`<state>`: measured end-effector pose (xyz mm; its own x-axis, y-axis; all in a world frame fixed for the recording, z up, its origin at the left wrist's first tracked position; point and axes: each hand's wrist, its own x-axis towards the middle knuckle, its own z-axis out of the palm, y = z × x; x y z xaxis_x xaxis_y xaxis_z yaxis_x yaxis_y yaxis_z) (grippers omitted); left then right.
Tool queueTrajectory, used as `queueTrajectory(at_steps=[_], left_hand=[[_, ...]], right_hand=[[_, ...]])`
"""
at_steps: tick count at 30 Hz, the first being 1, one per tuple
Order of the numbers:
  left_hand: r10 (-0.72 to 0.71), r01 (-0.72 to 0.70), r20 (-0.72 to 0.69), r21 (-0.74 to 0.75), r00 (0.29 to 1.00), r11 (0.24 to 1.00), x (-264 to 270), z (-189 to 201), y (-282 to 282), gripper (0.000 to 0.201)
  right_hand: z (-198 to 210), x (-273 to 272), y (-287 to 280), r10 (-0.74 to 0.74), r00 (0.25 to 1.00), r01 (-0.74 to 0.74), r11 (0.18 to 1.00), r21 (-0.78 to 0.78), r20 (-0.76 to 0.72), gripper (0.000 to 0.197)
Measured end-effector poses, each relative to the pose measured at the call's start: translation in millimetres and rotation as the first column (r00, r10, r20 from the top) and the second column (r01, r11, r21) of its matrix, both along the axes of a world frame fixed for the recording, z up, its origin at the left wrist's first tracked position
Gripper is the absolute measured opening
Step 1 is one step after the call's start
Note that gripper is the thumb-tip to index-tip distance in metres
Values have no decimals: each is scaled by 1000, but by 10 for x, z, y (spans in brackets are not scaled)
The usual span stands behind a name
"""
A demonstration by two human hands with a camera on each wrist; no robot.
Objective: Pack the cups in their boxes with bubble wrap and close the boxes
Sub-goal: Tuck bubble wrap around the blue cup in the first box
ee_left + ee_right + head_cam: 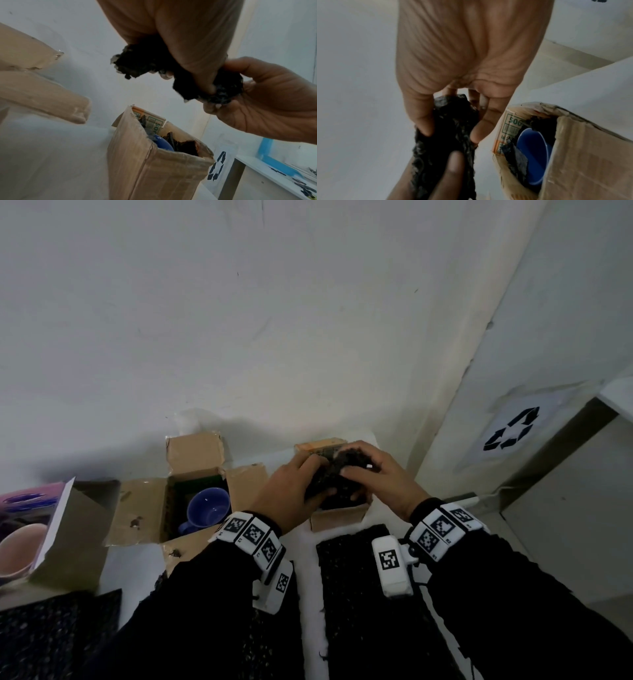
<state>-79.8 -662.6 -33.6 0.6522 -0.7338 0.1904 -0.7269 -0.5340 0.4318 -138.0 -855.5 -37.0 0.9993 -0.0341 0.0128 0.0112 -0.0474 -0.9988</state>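
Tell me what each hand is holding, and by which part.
Both hold one crumpled wad of black bubble wrap above the small box: left hand grips its left end, right hand its right end.

White table (305, 546) — boxes (191, 491), black sheets (346, 556)

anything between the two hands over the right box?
Yes: a black bubble wrap wad, gripped by left hand and right hand; head view.

Both hands — left hand (291, 484), right hand (380, 474) — grip black bubble wrap (337, 481) above a small box (337, 517)
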Motion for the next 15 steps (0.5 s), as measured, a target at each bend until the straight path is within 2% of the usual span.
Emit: queueTrajectory(at_steps=[2, 5, 8, 11, 13, 15], left_hand=[[-12, 13, 17, -45, 1000, 999, 40, -44, -28, 38], [-13, 14, 44, -13, 999, 1000, 132, -165, -49, 35], [-24, 24, -3, 139, 1000, 990, 165, -302, -64, 33], [-64, 67, -20, 273, 998, 960, 143, -392, -33, 22], [-121, 93, 68, 324, 990, 941, 118, -451, 24, 31], [-130, 46, 193, 390, 973, 920, 91, -514, 57, 40]], right_hand=[[-83, 73, -69, -85, 995, 90, 989, -117, 45, 21], [-239, 154, -189, -121, 979, 180, 888, -424, 162, 35], [-397, 140, -222, 21, 993, 73, 681, -729, 119, 32], [-505, 47, -200, 144, 989, -37, 429, -902, 28, 21], [-550, 5, -189, 161, 987, -66, 345, -936, -10, 36], [-557, 5, -170, 168, 985, -80, 250, -965, -38, 50]])
